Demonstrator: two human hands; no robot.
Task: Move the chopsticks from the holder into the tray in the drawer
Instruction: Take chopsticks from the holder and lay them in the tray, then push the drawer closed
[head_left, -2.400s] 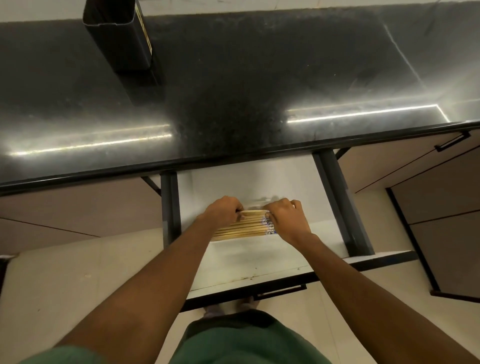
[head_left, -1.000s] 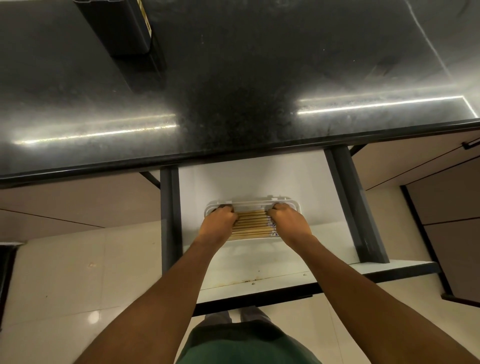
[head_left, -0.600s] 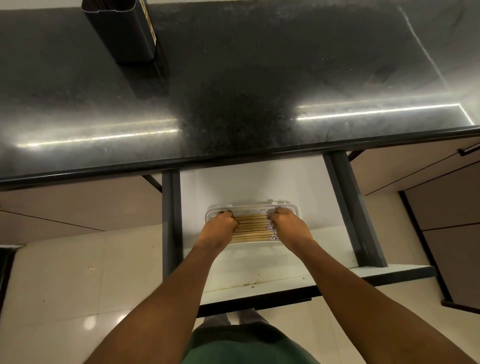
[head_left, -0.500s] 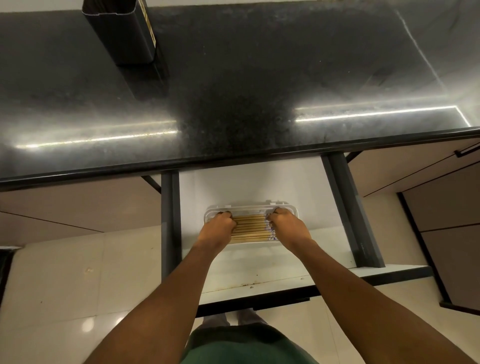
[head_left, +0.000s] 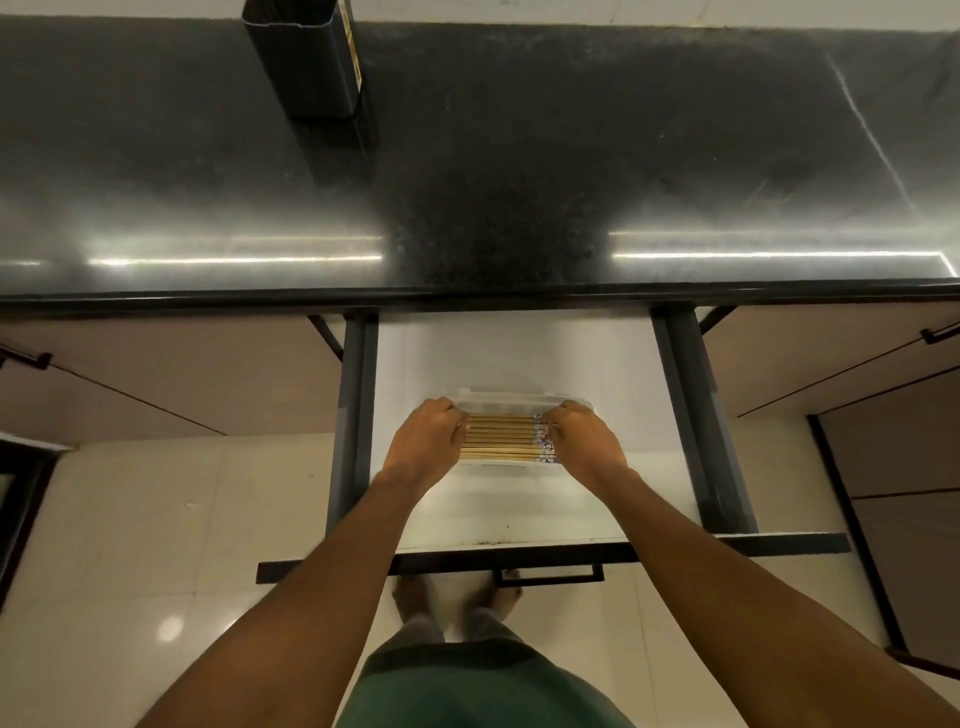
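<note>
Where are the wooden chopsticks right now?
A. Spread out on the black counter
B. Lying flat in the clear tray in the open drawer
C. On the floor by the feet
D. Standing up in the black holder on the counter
B: the chopsticks lie side by side in the clear tray inside the open drawer, with the left hand and right hand at their ends.

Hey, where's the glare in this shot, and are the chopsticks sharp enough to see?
Head view: two bright light streaks reflect off the black countertop, left and right; wide-angle lens splays the drawer sides; chopsticks evenly lit and distinct, ends hidden by both hands.
</note>
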